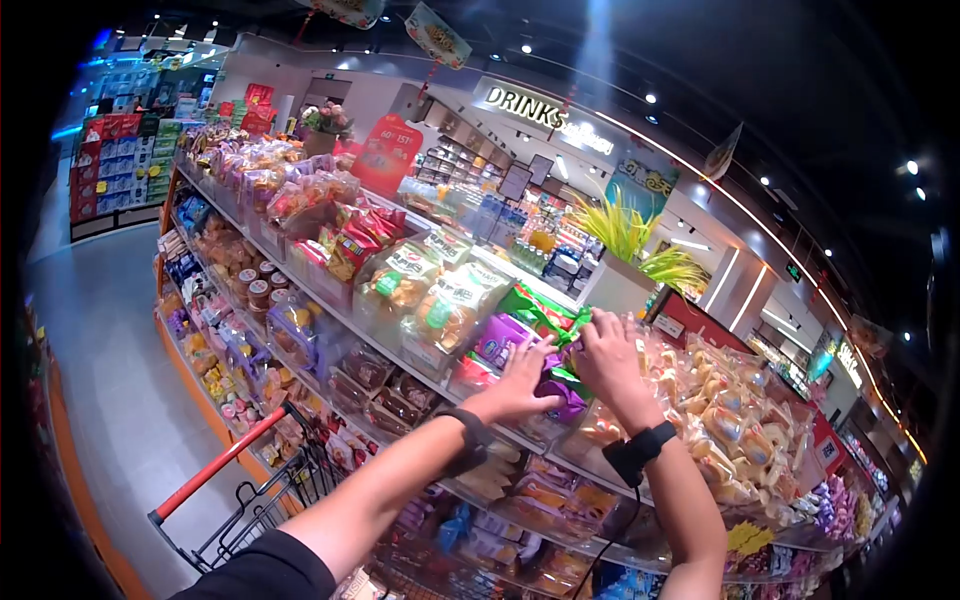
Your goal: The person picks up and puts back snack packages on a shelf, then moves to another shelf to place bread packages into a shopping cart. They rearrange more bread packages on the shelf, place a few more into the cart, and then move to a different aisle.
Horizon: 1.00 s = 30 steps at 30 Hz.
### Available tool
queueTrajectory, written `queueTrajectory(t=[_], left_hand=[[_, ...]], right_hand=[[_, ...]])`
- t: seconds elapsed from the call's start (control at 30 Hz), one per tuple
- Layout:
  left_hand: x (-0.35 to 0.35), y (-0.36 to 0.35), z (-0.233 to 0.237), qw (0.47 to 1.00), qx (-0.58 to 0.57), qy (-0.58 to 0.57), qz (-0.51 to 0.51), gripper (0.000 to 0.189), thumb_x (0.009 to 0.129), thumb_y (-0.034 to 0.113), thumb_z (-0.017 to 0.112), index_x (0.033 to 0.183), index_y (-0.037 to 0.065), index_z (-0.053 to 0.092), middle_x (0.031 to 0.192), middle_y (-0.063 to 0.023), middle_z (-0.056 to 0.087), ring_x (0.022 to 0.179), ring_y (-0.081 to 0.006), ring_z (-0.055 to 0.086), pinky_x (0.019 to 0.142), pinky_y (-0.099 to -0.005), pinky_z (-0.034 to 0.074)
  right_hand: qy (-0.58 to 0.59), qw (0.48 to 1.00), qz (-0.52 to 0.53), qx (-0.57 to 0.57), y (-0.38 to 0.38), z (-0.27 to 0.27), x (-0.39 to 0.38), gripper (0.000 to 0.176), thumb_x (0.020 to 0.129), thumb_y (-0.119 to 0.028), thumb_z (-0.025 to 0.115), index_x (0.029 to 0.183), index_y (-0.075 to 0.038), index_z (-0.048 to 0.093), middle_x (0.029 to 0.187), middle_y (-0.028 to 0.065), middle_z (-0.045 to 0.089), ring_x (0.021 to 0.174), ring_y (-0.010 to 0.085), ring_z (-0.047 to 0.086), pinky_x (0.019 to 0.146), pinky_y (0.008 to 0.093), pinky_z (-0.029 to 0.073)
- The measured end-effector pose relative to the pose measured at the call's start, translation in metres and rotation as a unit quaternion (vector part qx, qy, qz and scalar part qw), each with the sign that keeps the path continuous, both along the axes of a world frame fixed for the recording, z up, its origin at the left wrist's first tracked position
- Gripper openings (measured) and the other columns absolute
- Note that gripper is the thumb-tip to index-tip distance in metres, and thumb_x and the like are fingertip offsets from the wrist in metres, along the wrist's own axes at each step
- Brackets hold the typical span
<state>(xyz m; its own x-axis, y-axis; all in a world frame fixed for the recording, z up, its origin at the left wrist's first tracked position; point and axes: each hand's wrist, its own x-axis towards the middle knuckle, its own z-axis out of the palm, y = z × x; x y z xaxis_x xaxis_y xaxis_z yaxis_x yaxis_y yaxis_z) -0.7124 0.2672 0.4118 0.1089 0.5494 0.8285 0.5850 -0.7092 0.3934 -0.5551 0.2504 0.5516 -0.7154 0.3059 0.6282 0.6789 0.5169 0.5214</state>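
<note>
My left hand [525,382] reaches over the top shelf with fingers stretched and thumb apart, its fingertips at a purple snack bag [498,342]. Just to its right, my right hand [610,362] has bent fingers closed at the top of a green snack bag [545,312]. The purple and green bags lie packed together in one section, partly hidden behind both hands. Dark bands circle both wrists, and a cable hangs from the right one.
Clear bags of bread [455,305] stand left of the hands, and a heap of wrapped pastries [740,420] lies to the right. A shopping cart [250,480] with a red handle stands at lower left by the aisle floor [100,330]. Lower shelves hold more packaged snacks.
</note>
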Motion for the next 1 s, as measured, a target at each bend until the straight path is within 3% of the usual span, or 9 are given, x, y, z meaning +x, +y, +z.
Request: queueTrajectory(t=[0.13, 0.27, 0.3, 0.37, 0.4, 0.5, 0.67, 0.87, 1.0], left_hand=[[-0.047, 0.0, 0.012, 0.983, 0.014, 0.142, 0.114, 0.077, 0.069, 0.028, 0.067, 0.14, 0.011, 0.043, 0.154, -0.0128, 0.034, 0.143, -0.0446, 0.021, 0.116, -0.0618, 0.012], [-0.067, 0.007, 0.011, 0.938, 0.01, 0.282, 0.204, 0.073, 0.082, 0.027, 0.06, 0.148, 0.01, 0.033, 0.156, -0.0153, 0.028, 0.145, -0.0445, 0.017, 0.117, -0.0593, 0.016], [-0.067, 0.018, 0.01, 0.943, 0.01, 0.258, 0.21, 0.074, 0.084, 0.028, 0.06, 0.149, 0.008, 0.031, 0.157, -0.0169, 0.027, 0.145, -0.0449, 0.017, 0.117, -0.0586, 0.016], [-0.067, 0.039, -0.002, 0.952, 0.0, 0.217, 0.216, 0.074, 0.088, 0.029, 0.058, 0.15, 0.003, 0.026, 0.157, -0.0201, 0.024, 0.145, -0.0458, 0.016, 0.118, -0.0571, 0.016], [-0.063, 0.029, 0.009, 0.931, -0.083, 0.265, 0.236, 0.073, 0.095, 0.034, 0.048, 0.152, 0.0, 0.017, 0.16, -0.0222, 0.011, 0.148, -0.0433, 0.007, 0.12, -0.0532, 0.01], [-0.061, 0.035, 0.006, 0.941, -0.087, 0.225, 0.237, 0.074, 0.094, 0.034, 0.049, 0.152, 0.0, 0.017, 0.159, -0.0251, 0.011, 0.147, -0.0441, 0.009, 0.119, -0.0538, 0.011], [-0.056, 0.025, 0.006, 0.938, -0.021, 0.222, 0.264, 0.075, 0.093, 0.031, 0.05, 0.153, 0.001, 0.016, 0.161, -0.0186, 0.012, 0.149, -0.0393, 0.009, 0.12, -0.0529, 0.01], [-0.062, 0.028, 0.0, 0.939, -0.027, 0.221, 0.261, 0.068, 0.095, 0.028, 0.046, 0.152, 0.0, 0.021, 0.16, -0.0179, 0.018, 0.149, -0.0366, 0.012, 0.12, -0.0512, 0.012], [-0.07, 0.037, -0.007, 0.936, -0.008, 0.234, 0.265, 0.062, 0.098, 0.032, 0.043, 0.149, -0.001, 0.03, 0.157, -0.0195, 0.026, 0.146, -0.0396, 0.018, 0.117, -0.0546, 0.017]], right_hand=[[-0.023, 0.999, -0.002, 0.032, 0.01, -0.033, 0.0, 0.04, 0.08, -0.029, 0.069, 0.109, -0.003, 0.061, 0.128, 0.0159, 0.054, 0.125, 0.0335, 0.048, 0.112, 0.0575, 0.026], [-0.048, 0.997, 0.022, 0.064, 0.031, -0.079, -0.021, 0.046, 0.079, -0.033, 0.068, 0.113, -0.003, 0.062, 0.127, 0.0154, 0.056, 0.128, 0.0322, 0.046, 0.113, 0.0568, 0.026], [-0.028, 0.994, 0.061, 0.091, 0.036, -0.086, -0.03, 0.035, 0.079, -0.025, 0.062, 0.107, -0.004, 0.065, 0.119, 0.0119, 0.062, 0.124, 0.0317, 0.051, 0.114, 0.0552, 0.027], [-0.017, 0.995, 0.064, 0.074, 0.048, -0.097, -0.033, 0.037, 0.08, -0.028, 0.061, 0.105, -0.002, 0.065, 0.114, 0.0155, 0.063, 0.122, 0.0341, 0.052, 0.116, 0.0532, 0.025], [-0.006, 0.996, 0.053, 0.078, 0.053, -0.101, -0.036, 0.036, 0.08, -0.029, 0.061, 0.103, -0.002, 0.066, 0.109, 0.0166, 0.065, 0.122, 0.0347, 0.052, 0.116, 0.0523, 0.024], [-0.016, 0.999, -0.014, 0.039, 0.062, -0.095, -0.048, 0.03, 0.086, -0.031, 0.055, 0.086, -0.004, 0.067, 0.094, 0.0154, 0.069, 0.123, 0.0355, 0.052, 0.116, 0.0575, 0.02], [-0.018, 0.986, -0.126, -0.11, 0.052, -0.088, -0.063, 0.02, 0.084, -0.024, 0.057, 0.089, -0.012, 0.072, 0.091, 0.0083, 0.072, 0.109, 0.0274, 0.063, 0.115, 0.0564, 0.019], [0.016, 0.993, -0.102, -0.061, 0.058, -0.109, -0.064, 0.024, 0.09, -0.02, 0.05, 0.084, -0.015, 0.073, 0.094, 0.0071, 0.074, 0.099, 0.0224, 0.068, 0.109, 0.05, 0.031], [0.011, 0.978, -0.175, -0.109, 0.063, -0.112, -0.077, 0.023, 0.092, -0.023, 0.051, 0.094, -0.014, 0.072, 0.1, 0.008, 0.072, 0.101, 0.0245, 0.065, 0.108, 0.0467, 0.033]])
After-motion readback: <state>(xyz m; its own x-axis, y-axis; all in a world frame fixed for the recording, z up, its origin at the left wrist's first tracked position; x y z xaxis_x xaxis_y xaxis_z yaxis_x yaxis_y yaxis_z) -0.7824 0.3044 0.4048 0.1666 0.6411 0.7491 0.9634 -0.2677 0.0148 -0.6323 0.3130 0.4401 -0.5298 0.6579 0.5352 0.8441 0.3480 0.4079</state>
